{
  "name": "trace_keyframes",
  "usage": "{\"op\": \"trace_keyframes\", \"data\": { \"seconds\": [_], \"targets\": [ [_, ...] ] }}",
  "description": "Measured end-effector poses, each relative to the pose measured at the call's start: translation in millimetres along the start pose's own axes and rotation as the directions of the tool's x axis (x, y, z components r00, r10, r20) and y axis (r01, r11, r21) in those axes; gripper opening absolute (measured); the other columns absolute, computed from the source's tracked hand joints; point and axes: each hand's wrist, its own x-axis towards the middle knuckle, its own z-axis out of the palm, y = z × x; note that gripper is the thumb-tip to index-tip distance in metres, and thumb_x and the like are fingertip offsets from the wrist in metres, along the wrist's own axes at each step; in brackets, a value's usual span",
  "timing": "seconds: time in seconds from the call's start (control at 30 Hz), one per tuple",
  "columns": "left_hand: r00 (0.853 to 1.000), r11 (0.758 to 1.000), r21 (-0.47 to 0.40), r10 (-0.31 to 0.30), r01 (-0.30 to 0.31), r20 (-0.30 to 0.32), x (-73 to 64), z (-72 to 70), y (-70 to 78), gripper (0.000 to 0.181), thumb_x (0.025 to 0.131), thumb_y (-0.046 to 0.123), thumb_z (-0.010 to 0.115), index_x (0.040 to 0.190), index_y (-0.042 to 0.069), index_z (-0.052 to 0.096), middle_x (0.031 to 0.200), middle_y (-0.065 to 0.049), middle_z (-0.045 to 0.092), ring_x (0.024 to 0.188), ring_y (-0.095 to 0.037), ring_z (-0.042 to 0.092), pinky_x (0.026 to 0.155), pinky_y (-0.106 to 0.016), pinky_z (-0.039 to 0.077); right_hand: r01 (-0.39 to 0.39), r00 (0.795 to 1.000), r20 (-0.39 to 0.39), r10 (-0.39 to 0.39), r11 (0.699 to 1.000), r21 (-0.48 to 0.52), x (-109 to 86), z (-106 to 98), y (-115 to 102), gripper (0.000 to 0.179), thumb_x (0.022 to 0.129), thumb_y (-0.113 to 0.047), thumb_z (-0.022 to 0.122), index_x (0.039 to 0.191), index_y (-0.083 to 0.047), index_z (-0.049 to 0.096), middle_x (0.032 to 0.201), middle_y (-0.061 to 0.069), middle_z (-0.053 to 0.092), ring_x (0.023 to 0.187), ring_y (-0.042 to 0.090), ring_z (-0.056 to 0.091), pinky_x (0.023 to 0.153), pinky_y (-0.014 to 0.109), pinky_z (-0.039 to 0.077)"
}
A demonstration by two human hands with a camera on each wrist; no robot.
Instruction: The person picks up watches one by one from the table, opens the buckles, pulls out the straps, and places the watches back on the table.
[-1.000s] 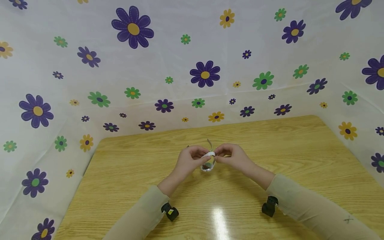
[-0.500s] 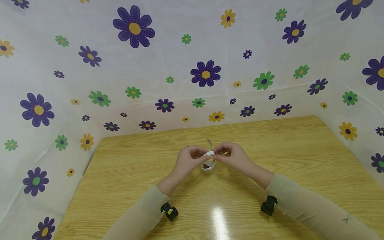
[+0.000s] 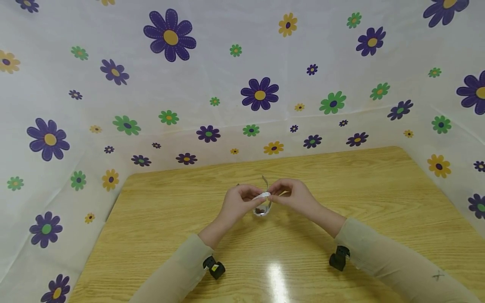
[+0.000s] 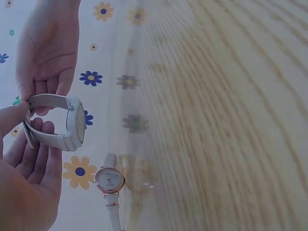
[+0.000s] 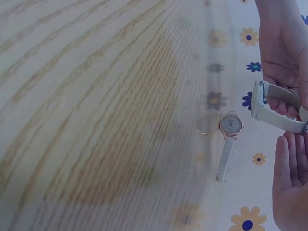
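A watch with a pale strap (image 3: 262,211) hangs below my fingers in the head view, its strap bent into a loop. My left hand (image 3: 236,204) pinches the strap between thumb and fingers. From the other side my right hand (image 3: 297,196) pinches the same strap near its ends. The left wrist view shows the loop and the round watch case (image 4: 77,125) side-on, facing away from both hands. Fingers partly cover where the strap ends meet. A second watch (image 4: 109,179) lies apart from the hands, with a rose-gold rim and a pale strap; the right wrist view shows its dial (image 5: 231,124).
The wooden table (image 3: 170,235) stretches around both hands. A white cloth with printed flowers (image 3: 212,63) stands as a wall along its back and sides. Behind the hands, a thin greyish strip (image 3: 265,182) sticks up in the head view.
Both hands stay in nearly the same place with the watch. The strap held at the top and the loop tilt slightly; the fingers shift only a little.
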Motion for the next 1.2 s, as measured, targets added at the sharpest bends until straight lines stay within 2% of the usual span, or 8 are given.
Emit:
{"op": "trace_keyframes", "data": {
  "seconds": [0.3, 0.9, 1.2],
  "targets": [
    [1.0, 1.0, 0.008, 0.004, -0.004, 0.012, 0.3, 0.8, -1.6, 0.018, 0.093, 0.006, 0.082, 0.109, -0.001, 0.078, 0.108, -0.02, 0.079, 0.083, -0.003, 0.069, 0.077, -0.018, 0.06, 0.035, 0.999, 0.012, -0.036, 0.999, 0.023, 1.4, 0.1, 4.7, 0.011, 0.098, -0.006, 0.075, 0.106, 0.001, 0.076, 0.104, 0.017, 0.075, 0.093, 0.016, 0.067, 0.079, 0.021, 0.061],
    [1.0, 0.999, 0.028, 0.028, -0.028, 0.013, -0.1, 2.4, -2.9, 0.016, 0.094, 0.006, 0.081, 0.108, -0.002, 0.078, 0.104, -0.02, 0.079, 0.082, -0.004, 0.069, 0.076, -0.018, 0.059, 0.04, 0.999, -0.003, -0.04, 0.998, 0.038, 0.1, -0.3, 4.6, 0.01, 0.097, -0.004, 0.075, 0.106, 0.0, 0.076, 0.105, 0.018, 0.075, 0.094, 0.017, 0.068, 0.079, 0.021, 0.061],
    [0.999, 0.998, 0.06, 0.034, -0.034, 0.003, -3.7, 1.8, -5.7, 0.015, 0.094, 0.006, 0.081, 0.106, -0.002, 0.078, 0.103, -0.021, 0.078, 0.079, -0.003, 0.067, 0.073, -0.017, 0.058, 0.054, 0.998, 0.031, -0.053, 0.998, -0.026, 0.1, 0.2, 6.5, 0.008, 0.097, -0.007, 0.076, 0.103, -0.002, 0.078, 0.104, 0.015, 0.077, 0.091, 0.014, 0.068, 0.079, 0.021, 0.06]
  ]
}}
